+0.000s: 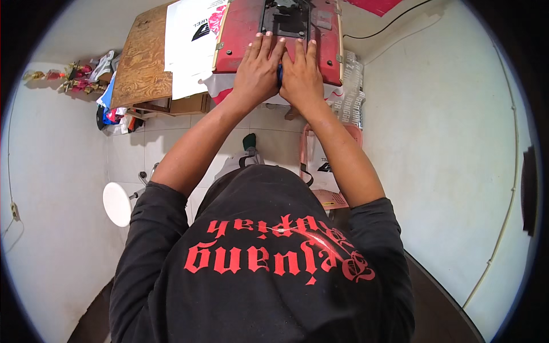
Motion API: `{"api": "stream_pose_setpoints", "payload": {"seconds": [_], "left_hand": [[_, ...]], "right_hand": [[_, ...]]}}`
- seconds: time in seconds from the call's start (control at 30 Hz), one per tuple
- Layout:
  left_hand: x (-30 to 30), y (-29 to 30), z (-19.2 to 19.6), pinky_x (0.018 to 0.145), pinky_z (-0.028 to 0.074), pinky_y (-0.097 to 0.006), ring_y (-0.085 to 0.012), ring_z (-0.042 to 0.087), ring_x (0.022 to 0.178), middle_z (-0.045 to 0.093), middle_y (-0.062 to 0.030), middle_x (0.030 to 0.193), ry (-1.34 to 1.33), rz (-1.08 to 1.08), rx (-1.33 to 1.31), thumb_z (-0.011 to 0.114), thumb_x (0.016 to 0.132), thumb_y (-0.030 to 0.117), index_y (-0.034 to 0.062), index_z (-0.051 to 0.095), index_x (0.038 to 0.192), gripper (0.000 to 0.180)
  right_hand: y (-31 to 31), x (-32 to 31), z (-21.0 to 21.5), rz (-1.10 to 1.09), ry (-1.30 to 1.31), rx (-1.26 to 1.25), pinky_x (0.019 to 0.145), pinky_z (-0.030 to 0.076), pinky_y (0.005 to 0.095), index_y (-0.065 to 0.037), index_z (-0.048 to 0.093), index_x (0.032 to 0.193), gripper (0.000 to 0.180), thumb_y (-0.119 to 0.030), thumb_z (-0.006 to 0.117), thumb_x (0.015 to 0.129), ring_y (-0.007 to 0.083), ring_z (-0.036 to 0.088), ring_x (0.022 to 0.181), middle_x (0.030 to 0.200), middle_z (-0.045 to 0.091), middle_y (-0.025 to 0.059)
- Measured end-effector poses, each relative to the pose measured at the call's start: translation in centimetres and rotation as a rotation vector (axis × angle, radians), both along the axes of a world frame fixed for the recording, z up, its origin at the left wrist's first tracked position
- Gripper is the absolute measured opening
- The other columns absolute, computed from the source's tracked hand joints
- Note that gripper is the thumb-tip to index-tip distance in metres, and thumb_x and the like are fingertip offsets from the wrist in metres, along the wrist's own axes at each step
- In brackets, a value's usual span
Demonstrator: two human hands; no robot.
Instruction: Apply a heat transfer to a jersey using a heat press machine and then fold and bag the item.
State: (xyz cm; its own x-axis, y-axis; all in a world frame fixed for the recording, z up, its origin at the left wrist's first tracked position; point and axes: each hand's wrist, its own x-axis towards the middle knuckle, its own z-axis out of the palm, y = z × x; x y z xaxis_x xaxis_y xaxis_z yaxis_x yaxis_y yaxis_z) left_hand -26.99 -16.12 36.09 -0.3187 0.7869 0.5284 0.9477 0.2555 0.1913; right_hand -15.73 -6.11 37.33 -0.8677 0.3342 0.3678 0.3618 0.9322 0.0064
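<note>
Red board (240, 34) on wooden table (143, 63) bears both hands.

Two hands (both flat, side by side) press one red machine (278, 34); one wooden board (143, 60), one white stool (116, 203) nearby.

A small home workshop: a red press machine (274, 40) sits on a bench, a plywood board (143, 57) just left of it, white printed sheets (191, 40) between them, tiled floor (171, 143) below.
</note>
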Motion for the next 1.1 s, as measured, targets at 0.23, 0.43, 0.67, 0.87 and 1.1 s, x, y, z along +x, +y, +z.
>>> {"api": "stream_pose_setpoints", "payload": {"seconds": [0.23,0.43,0.67,0.87,1.1], "left_hand": [[0.0,0.1,0.6,0.118,0.036,-0.055,-0.0491,0.039,0.144,0.041,-0.0281,0.156,0.005,-0.059,-0.037,0.070,0.078,0.013,0.0020,0.041,0.154,0.082],[0.5,0.2,1.8,0.118,0.035,-0.055,-0.0501,0.038,0.145,0.039,-0.0284,0.157,-0.015,-0.091,-0.048,0.068,0.078,0.010,0.0022,0.035,0.157,0.086],[0.2,0.3,5.8,0.118,0.038,-0.052,-0.0510,0.044,0.140,0.044,-0.0322,0.153,-0.068,-0.159,0.090,0.069,0.080,0.016,-0.0031,0.032,0.156,0.087],[0.1,0.0,8.4,0.122,0.032,-0.054,-0.0492,0.035,0.148,0.039,-0.0362,0.155,-0.034,-0.065,-0.089,0.071,0.079,0.025,-0.0107,0.037,0.152,0.088],[-0.2,0.3,11.7,0.123,0.032,-0.045,-0.0425,0.039,0.148,0.044,-0.0307,0.155,-0.040,-0.055,-0.099,0.078,0.081,0.038,-0.0077,0.041,0.151,0.091]], "right_hand": [[0.4,0.6,1.7,0.094,-0.118,0.102,0.126,0.023,0.0528,0.003,0.053,0.140,0.074,-0.016,0.078,0.072,0.0501,0.040,0.142,0.146,0.053,0.0222],[0.9,1.3,2.0,0.080,-0.085,0.145,0.127,0.019,0.0566,0.007,0.052,0.140,0.076,-0.020,0.080,0.075,0.0427,0.046,0.140,0.143,0.055,0.0230],[0.6,1.6,6.4,0.069,0.002,0.066,0.123,0.031,0.0506,0.010,0.048,0.145,0.080,-0.020,0.077,0.076,0.0505,0.043,0.140,0.149,0.051,0.0255],[0.7,1.2,8.3,0.039,-0.004,-0.010,0.121,0.036,0.0470,0.012,0.044,0.147,0.078,-0.013,0.071,0.078,0.0542,0.037,0.144,0.152,0.044,0.0335],[1.2,1.1,11.6,0.083,0.093,-0.022,0.115,0.044,0.0480,0.012,0.045,0.145,0.076,-0.014,0.070,0.078,0.0534,0.044,0.139,0.150,0.046,0.0331]]}}
